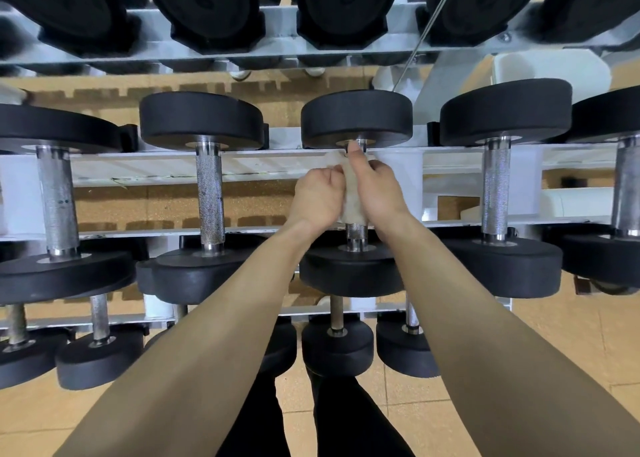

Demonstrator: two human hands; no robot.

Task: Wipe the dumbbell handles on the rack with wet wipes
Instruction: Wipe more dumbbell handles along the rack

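**Forearms in, both hands clamped on one handle**

Dark trouser legs (332,422) and the tiled floor (519,370) sit lowest in view, and two bare forearms run up from them. Beneath the arms lies the bottom tier of small dumbbells (337,349), partly hidden. On the middle tier the left hand (317,193) and right hand (375,186) meet on the handle (356,230) of the centre dumbbell (356,117). Both are curled round a whitish wet wipe (351,197) wrapped about the bar, and the right hand stretches one digit toward the far head. Only a short knurled stretch of handle shows, at the near end below the wipe.

The likeliest fault is a patchy job: the wipe may bunch or snag on the knurling, leaving the bare near end and the collars untouched. A hard twist could also roll the round-headed dumbbell in its cradle, or nip a fingertip against the far head, which it already touches.

The left neighbour's handle (209,197) and the right neighbour's handle (496,186) stand well apart and uncovered — whether they are clean cannot be told. White rack rails (138,169) cross under the bars near both ends and crowd the hands there. Farthest off, the top tier of large dumbbells (204,10) overhangs
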